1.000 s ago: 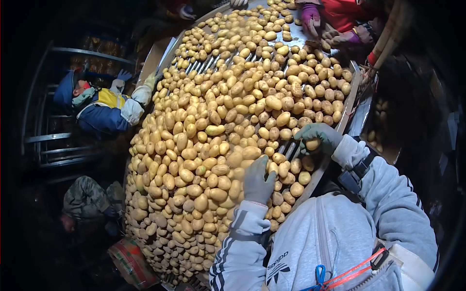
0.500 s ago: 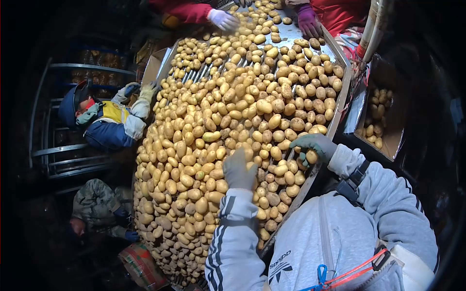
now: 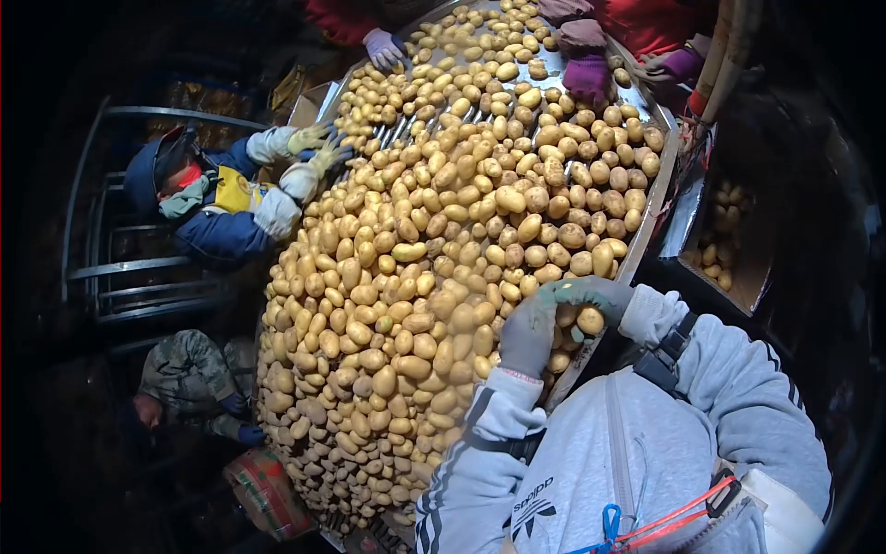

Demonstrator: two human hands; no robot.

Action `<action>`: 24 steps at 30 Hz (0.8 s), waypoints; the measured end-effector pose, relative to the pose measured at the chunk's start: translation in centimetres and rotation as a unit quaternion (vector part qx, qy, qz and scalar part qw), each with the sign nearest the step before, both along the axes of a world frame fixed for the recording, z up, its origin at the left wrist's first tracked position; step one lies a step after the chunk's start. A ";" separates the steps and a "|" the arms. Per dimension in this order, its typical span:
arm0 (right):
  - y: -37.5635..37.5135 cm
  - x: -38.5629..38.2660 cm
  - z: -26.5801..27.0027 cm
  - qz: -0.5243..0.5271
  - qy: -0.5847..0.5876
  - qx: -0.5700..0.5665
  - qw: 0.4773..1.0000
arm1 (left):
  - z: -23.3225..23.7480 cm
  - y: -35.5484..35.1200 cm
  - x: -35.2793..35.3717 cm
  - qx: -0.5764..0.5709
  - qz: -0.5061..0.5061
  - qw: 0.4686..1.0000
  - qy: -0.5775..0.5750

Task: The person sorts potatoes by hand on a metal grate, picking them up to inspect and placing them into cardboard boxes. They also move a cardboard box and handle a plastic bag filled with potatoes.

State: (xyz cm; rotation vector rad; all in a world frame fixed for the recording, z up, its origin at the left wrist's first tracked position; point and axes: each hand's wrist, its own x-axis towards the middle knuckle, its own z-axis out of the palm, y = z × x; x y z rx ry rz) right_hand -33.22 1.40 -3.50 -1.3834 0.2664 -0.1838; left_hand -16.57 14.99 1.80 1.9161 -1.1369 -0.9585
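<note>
A broad metal table [image 3: 653,208] slants through the view, mostly covered by potatoes [image 3: 415,323], with bare metal and bars showing at the far end. At its left side a co-worker in a yellow vest [image 3: 231,189] reaches both gloved hands to the edge; across the far end are a purple glove [image 3: 586,78] and a pale glove [image 3: 383,46]. Beyond the right rim stands a box [image 3: 752,277] with more potatoes inside. The person's own gloved hands meet over the near right edge. The right hand [image 3: 595,294] is bent, its fingers closed on one potato [image 3: 589,320], which lies under the palm on the body side; its visible face is nearly round, so its long axis cannot be told. The left hand [image 3: 528,340] is just to the left of that potato, its fingertips against or behind the right hand; whether it grips anything cannot be told. The right hand is the nearer, in contact. Compared with half a second ago, the left hand has moved from over the potatoes to the right hand, which keeps its potato, and the co-worker's hands extend farther over the edge.
</note>
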 end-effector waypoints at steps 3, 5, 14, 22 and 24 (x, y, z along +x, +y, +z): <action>-0.1 -1.3 0.8 0.000 0.095 0.240 0.966 | 1.2 2.0 1.0 -0.029 0.015 0.995 -0.093; -0.4 -2.0 1.0 -0.009 0.110 0.334 0.936 | 0.9 2.9 4.2 -0.074 -0.003 0.953 -0.294; 0.3 -2.4 3.0 -0.089 0.078 0.374 0.920 | -1.6 2.7 9.8 0.015 0.037 0.964 -0.263; -0.1 -2.8 2.6 -0.166 -0.013 0.492 0.855 | 3.7 -1.2 1.4 0.054 0.190 0.911 0.362; -0.8 -3.8 2.9 -0.156 -0.032 0.533 0.831 | 5.9 -3.0 -1.4 0.081 0.156 0.923 0.341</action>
